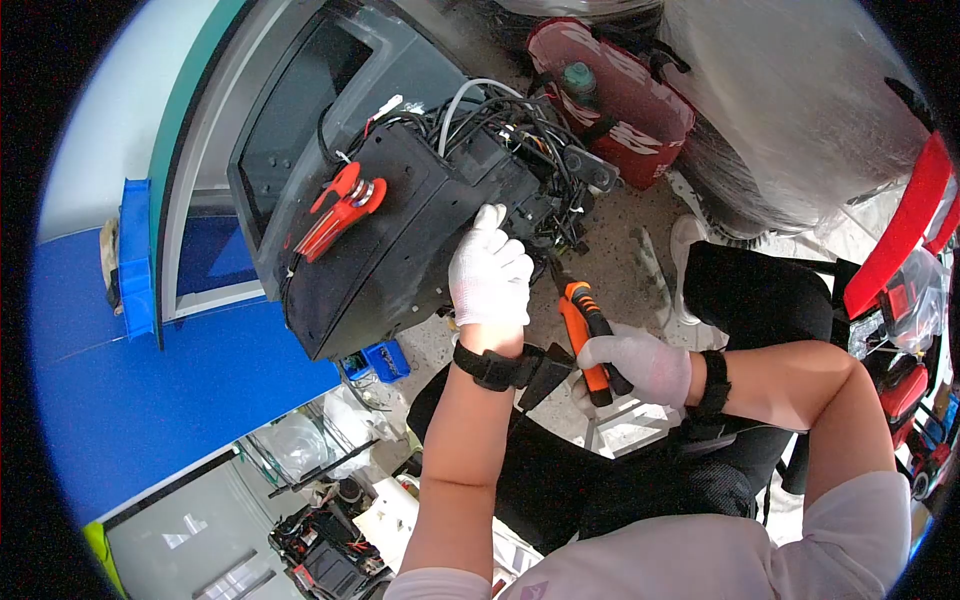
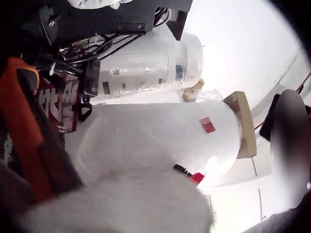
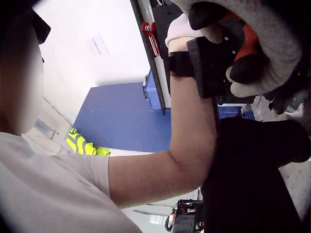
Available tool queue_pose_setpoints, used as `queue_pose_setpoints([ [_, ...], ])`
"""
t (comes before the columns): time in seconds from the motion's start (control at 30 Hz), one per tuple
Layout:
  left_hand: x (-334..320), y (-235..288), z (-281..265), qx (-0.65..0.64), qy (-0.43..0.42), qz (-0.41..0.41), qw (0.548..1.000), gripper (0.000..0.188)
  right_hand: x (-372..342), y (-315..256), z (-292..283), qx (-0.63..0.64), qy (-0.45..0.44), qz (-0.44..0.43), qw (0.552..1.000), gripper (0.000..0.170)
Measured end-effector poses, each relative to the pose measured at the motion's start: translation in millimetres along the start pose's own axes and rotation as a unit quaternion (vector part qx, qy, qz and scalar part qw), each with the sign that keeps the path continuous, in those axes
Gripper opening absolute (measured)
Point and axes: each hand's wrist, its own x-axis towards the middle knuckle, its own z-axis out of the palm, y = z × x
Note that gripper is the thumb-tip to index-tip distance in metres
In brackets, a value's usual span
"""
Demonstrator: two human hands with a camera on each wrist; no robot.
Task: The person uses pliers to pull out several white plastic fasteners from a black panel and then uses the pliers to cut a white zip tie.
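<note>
The gloved left hand (image 1: 490, 275) lies over the lower edge of a black housing (image 1: 390, 220), its fingers bent; whether they pinch something is hidden. In the left wrist view, part of that glove (image 2: 97, 3) shows at the top. The right hand (image 1: 640, 365) grips orange-and-black pliers (image 1: 578, 318), whose dark tip reaches toward the housing's lower cable end. In the right wrist view, the right hand (image 3: 277, 53) curls round the orange handle (image 3: 249, 46). Red-handled tools (image 1: 342, 212) rest on the housing. Bundled cables (image 1: 540, 150) spread across its right end.
A grey frame (image 1: 300, 120) stands behind the housing, beside a blue surface (image 1: 200, 390). A red bag (image 1: 640, 110) with a bottle and plastic-wrapped rolls (image 1: 800, 90) are beyond the cables. Below the housing is a small blue bin (image 1: 387, 361). The person's dark-clothed legs are beneath the hands.
</note>
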Motion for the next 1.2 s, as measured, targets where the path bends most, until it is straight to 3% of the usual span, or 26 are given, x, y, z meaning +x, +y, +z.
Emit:
queue_pose_setpoints([
  [0.07,2.0,2.1,-4.5,-0.035,-0.031,-0.033,0.998,0.017,-0.7,-1.2,1.1,0.005,0.006,-0.003,1.000,0.038],
  [0.13,6.2,2.2,-12.8,-0.134,-0.116,-0.095,0.980,0.026,-0.5,-1.5,0.2,0.010,0.012,-0.006,1.000,0.038],
  [0.27,8.7,-4.1,-13.2,-0.192,-0.180,-0.118,0.957,0.027,-3.5,-3.2,3.4,-0.006,0.029,-0.017,0.999,0.033],
  [0.33,11.4,-14.1,-14.4,-0.238,-0.247,-0.086,0.935,0.027,-4.3,-3.2,5.9,-0.013,0.035,-0.026,0.999,0.029],
  [0.63,6.6,-17.5,-14.6,-0.243,-0.245,-0.097,0.934,0.028,-1.2,-3.0,6.5,-0.032,0.070,-0.008,0.997,0.031],
  [0.7,-4.9,-18.2,-12.5,-0.145,-0.081,-0.057,0.984,0.024,0.2,-1.9,3.1,-0.068,0.080,-0.003,0.994,0.031],
  [0.73,-6.7,-18.9,-8.9,-0.146,-0.082,-0.057,0.984,0.024,-0.7,-2.8,3.6,-0.069,0.081,-0.003,0.994,0.031],
  [0.8,-12.2,-18.8,1.7,0.027,0.117,0.086,0.989,0.017,-2.5,-3.8,6.1,-0.050,0.082,-0.008,0.995,0.031],
  [0.83,-16.0,-17.0,7.4,0.051,0.125,0.122,0.983,0.009,-0.8,-2.7,3.3,-0.050,0.081,-0.008,0.995,0.031],
  [0.93,-14.2,-16.7,7.6,0.096,0.121,0.171,0.973,0.013,2.0,-0.5,-2.7,-0.038,0.063,-0.006,0.997,0.038],
  [1.03,-9.1,-16.2,12.6,0.135,0.154,0.140,0.969,0.011,-2.0,-3.8,3.3,-0.002,0.067,0.019,0.998,0.038],
  [1.2,-3.2,-14.8,17.0,0.151,0.175,0.156,0.960,0.013,0.0,-0.1,-2.0,0.002,0.050,0.027,0.998,0.034],
])
